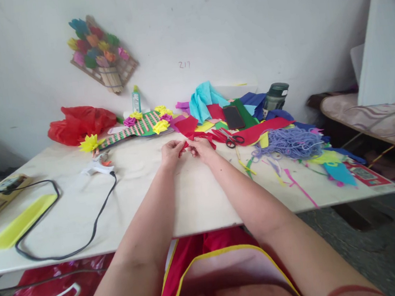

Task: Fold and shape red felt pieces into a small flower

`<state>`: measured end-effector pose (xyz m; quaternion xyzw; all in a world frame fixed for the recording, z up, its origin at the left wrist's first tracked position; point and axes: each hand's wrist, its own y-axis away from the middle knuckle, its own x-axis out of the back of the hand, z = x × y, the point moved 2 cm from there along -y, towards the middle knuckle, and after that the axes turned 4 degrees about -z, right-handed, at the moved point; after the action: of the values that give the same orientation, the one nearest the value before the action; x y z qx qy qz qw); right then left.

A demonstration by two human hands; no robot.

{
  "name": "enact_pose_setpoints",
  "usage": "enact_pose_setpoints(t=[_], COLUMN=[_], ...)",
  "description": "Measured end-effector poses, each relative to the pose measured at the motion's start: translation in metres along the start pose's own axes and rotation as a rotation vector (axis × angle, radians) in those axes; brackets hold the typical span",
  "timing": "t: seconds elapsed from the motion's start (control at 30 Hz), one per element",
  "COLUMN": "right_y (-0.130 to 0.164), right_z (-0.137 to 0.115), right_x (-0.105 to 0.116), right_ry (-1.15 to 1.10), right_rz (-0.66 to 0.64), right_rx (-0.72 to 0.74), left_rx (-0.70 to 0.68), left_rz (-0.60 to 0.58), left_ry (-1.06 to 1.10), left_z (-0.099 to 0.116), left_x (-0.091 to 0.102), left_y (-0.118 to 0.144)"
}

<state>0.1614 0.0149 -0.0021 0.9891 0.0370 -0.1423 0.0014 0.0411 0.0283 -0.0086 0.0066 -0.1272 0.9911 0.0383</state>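
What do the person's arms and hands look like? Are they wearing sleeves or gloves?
No gloves and no sleeves in sight: the left hand and the right hand are bare, and both forearms are uncovered right down to the bottom of the picture. No rings or watch can be made out. A thin dark reddish band crosses the right arm near the lower edge.

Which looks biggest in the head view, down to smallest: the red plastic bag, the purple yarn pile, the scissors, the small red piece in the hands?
1. red plastic bag and purple yarn pile: look alike in size, so no ranking between them.
2. scissors
3. small red piece, pinched between left hand and right hand.
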Motion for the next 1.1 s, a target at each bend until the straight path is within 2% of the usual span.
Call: enact_pose_setpoints(t=[0.2, 0.37, 0.47, 0.87, 1.0, 1.1], right_y=[0.004, 0.006, 0.004, 0.004, 0.002, 0.002], right_z=[-0.008, -0.013, -0.012, -0.014, -0.011, -0.01], right_x=[0.005, 0.009, 0.01, 0.011, 0.011, 0.011], right_ry=[0.088, 0.153, 0.161, 0.128, 0.051, 0.014], right_rz=[0.087, 0.124, 0.116, 0.072, 0.0, -0.051], right_rx=[0.115, 0.147, 0.152, 0.109, 0.105, 0.05], left_rx=[0.057, 0.1, 0.105, 0.085, 0.058, 0.041], left_rz=[-0.101, -0.189, -0.185, -0.165, -0.151, -0.17], left_ry=[0.044, -0.116, -0.203, -0.193, -0.168, -0.159], left_z=[0.003, 0.006, 0.008, 0.013, 0.015, 0.016], left_x=[-0.001, 0.001, 0.002, 0.002, 0.004, 0.005], left_y=[0.004, 0.007, 0.008, 0.011, 0.012, 0.012])
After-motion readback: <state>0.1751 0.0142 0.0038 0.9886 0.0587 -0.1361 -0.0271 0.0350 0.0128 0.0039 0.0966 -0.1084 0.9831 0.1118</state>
